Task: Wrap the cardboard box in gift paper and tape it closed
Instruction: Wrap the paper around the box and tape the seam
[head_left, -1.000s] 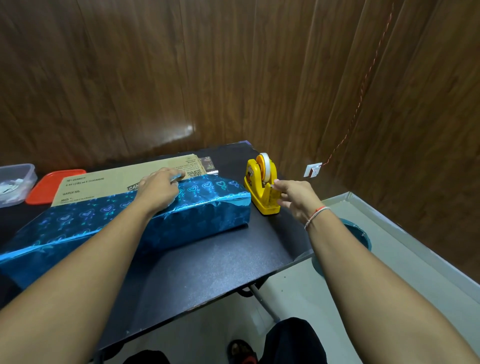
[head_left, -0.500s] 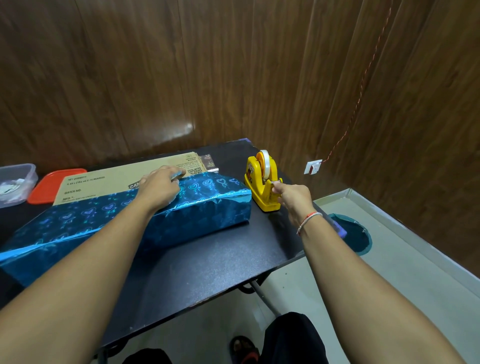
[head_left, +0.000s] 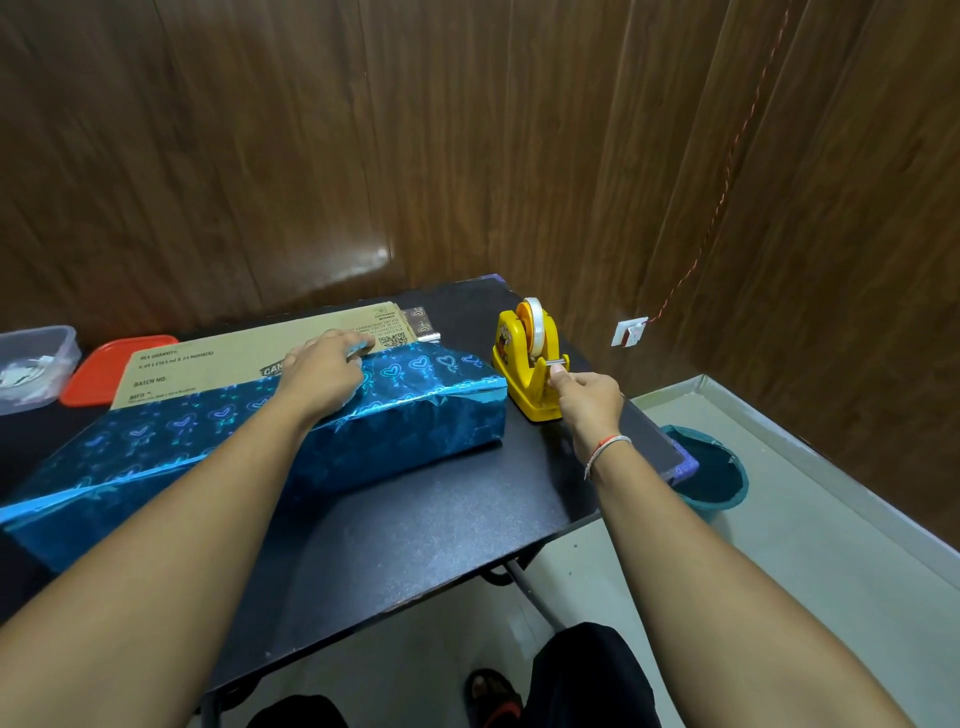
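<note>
My right hand (head_left: 589, 397) has its grip pinched on the free end of tape at the cutter of the yellow tape dispenser (head_left: 530, 364); my left hand (head_left: 324, 371) lies flat, fingers straight, pressing the blue gift paper (head_left: 405, 410) onto the cardboard box (head_left: 249, 353), which sits on the black table (head_left: 415, 525) with its far top bare. The foil looks slick and springy, likely to lift if I let go. The tape is thin and sticky, best taken at its very tip.

Left hand (head_left: 324, 371) pressing flat, right hand (head_left: 587, 397) pinching with curled fingers (head_left: 557, 370), both arms extended
</note>
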